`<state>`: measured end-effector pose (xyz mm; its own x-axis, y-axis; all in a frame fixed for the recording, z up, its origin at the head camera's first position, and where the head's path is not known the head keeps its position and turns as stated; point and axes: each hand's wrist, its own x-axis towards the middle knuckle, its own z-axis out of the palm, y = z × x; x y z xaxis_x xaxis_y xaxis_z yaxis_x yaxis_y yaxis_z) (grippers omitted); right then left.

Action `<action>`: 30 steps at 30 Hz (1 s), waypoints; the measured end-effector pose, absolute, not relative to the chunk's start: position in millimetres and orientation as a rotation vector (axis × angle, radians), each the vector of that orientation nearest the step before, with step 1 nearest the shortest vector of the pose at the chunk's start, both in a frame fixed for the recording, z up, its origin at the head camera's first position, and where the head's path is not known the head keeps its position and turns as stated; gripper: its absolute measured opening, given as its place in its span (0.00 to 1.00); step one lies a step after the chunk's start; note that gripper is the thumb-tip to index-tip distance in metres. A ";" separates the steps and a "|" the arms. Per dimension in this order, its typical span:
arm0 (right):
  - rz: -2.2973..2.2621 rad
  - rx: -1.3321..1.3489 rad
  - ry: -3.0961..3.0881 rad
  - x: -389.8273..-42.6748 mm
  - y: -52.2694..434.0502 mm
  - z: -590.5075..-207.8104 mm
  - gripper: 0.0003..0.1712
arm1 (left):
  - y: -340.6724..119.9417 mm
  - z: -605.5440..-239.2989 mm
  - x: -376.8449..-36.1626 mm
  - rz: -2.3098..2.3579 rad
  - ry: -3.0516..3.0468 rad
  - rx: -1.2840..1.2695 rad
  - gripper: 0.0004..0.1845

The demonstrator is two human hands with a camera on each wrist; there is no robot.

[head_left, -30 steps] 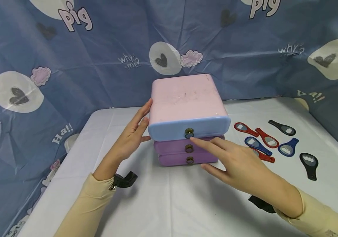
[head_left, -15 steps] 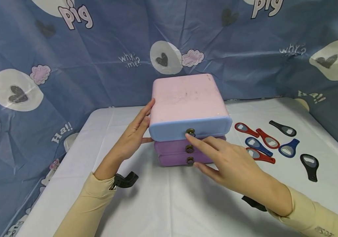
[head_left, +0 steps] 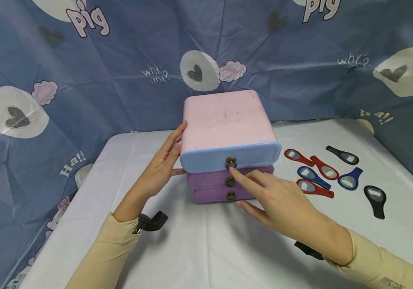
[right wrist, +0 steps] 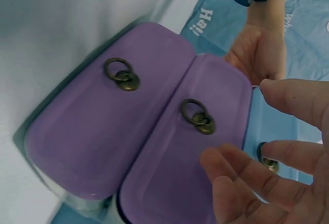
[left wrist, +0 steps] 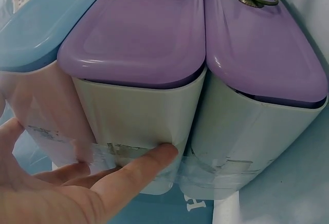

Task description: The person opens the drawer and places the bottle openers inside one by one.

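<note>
A small three-drawer cabinet (head_left: pixel 224 120) stands in the middle, pink on top, with a blue top drawer (head_left: pixel 206 157) and two purple drawers (head_left: pixel 206 180) below. All the drawers look closed. My left hand (head_left: pixel 159 170) rests against the cabinet's left side, fingers extended; in the left wrist view the thumb (left wrist: pixel 149 165) presses the wall of the middle tier. With the index fingertip my right hand (head_left: pixel 282 200) touches the brass ring pull (head_left: pixel 230 163) of the blue drawer. Its thumb (right wrist: pixel 293 98) stays apart from the ring, and the other fingers are loosely bent.
On the white-covered table (head_left: pixel 199 249), right of the cabinet, lie several bottle openers: red ones (head_left: pixel 315 188), blue ones (head_left: pixel 350 179) and black ones (head_left: pixel 375 200). A blue printed cloth (head_left: pixel 138 48) hangs behind the table.
My right hand has shifted slightly left. Its index finger rose over the ring pull, then dropped back to the ring's lower edge. The left hand and the drawers have stayed put.
</note>
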<state>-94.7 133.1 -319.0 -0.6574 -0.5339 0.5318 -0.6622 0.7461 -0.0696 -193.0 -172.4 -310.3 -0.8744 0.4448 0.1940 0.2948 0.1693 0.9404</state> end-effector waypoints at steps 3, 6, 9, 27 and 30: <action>0.345 0.899 -2.466 -95.3 132.9 -320.3 0.41 | -172.1 -310.3 -193.3 1.800 2.306 0.742 0.29; 0.341 0.909 -2.486 -96.4 130.8 -319.5 0.43 | -172.2 -310.1 -193.4 1.798 2.314 0.747 0.29; 0.339 0.921 -2.510 -97.4 127.9 -317.4 0.43 | -173.4 -310.1 -192.8 1.801 2.313 0.736 0.28; 0.587 0.899 -2.233 -107.6 119.5 -306.3 0.17 | -168.2 -314.0 -199.0 1.774 2.308 0.747 0.28; 0.604 0.912 -2.205 -109.0 115.3 -306.9 0.15 | -173.8 -314.8 -195.9 1.755 2.347 0.724 0.28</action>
<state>-109.0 115.3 -306.9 -0.5337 -0.4358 0.7247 -0.7442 0.6491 -0.1576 -195.9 -173.8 -314.8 -0.8778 0.4430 0.1825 0.3003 0.2120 0.9300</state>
